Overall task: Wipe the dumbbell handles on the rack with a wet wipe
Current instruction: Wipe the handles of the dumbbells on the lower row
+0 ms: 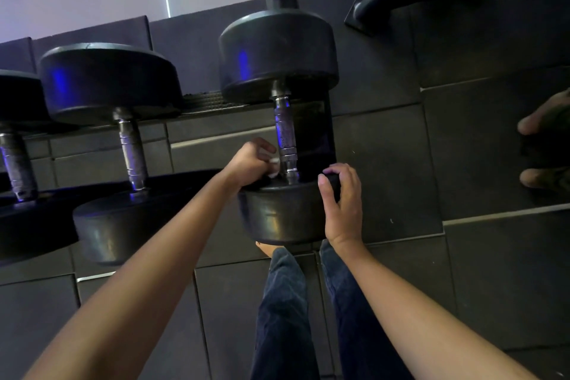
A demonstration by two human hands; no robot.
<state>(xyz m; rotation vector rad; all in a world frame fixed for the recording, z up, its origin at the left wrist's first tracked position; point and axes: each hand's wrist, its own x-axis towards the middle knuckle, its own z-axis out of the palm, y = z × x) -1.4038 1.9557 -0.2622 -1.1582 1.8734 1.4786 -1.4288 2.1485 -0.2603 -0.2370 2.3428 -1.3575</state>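
left hand (251, 163) pinching a white wet wipe (273, 164) against the dumbbell handle (285, 139), right hand (342, 200) gripping the near weight head (280, 213), fingers curled over its rim

What seems a wet wipe (273, 164) mostly hidden in left hand (250, 163), leftmost dumbbell (16, 160) cut off by edge

Three dumbbells lie on one rack (205, 100): a left dumbbell (15, 160), a middle dumbbell (132, 154) and a right dumbbell (285, 133). Two hands show, the left hand (251, 163) and the right hand (342, 203), with one wet wipe (274, 163).
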